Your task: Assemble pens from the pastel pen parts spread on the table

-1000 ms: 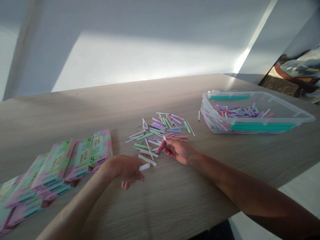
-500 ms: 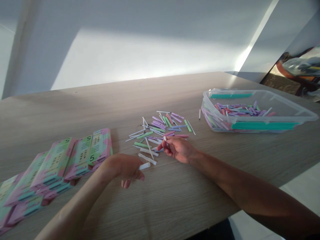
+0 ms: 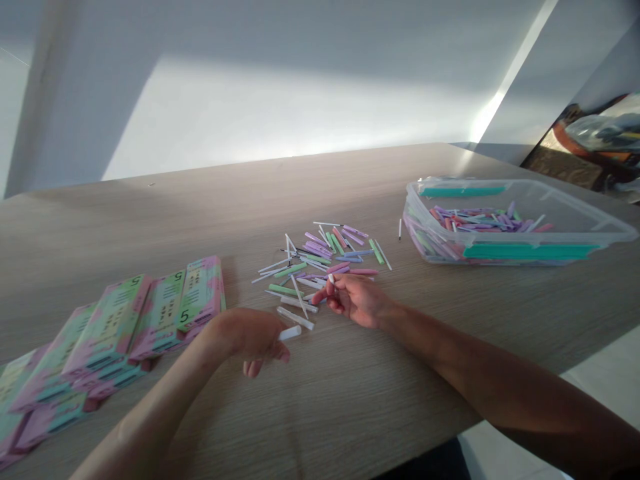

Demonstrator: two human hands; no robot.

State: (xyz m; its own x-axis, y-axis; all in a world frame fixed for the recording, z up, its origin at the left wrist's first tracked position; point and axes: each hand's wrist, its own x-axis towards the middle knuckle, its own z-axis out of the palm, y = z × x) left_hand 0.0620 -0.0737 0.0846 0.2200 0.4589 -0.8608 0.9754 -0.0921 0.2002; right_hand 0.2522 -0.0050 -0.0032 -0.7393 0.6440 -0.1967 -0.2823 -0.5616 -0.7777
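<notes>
My left hand [image 3: 249, 339] rests on the wooden table [image 3: 350, 400], fingers curled round a short white stick [image 3: 289, 333] that juts out to the right. My right hand [image 3: 354, 298] lies a little further back at the near edge of a scattered pile of small sticks [image 3: 320, 260] in white, green, purple and pink. Its fingers pinch a small white-tipped piece [image 3: 330, 279]. The two hands are a short gap apart.
A row of pink and green boxes [image 3: 115, 327] marked with a 5 lies at the left. A clear plastic tub [image 3: 505, 223] with green handles, holding several coloured sticks, stands at the right. One lone stick [image 3: 399, 229] lies beside the tub. The table's edge runs near right.
Both hands have stayed almost still; my right hand has shifted its fingers slightly around the small piece. The view has tilted a little.
</notes>
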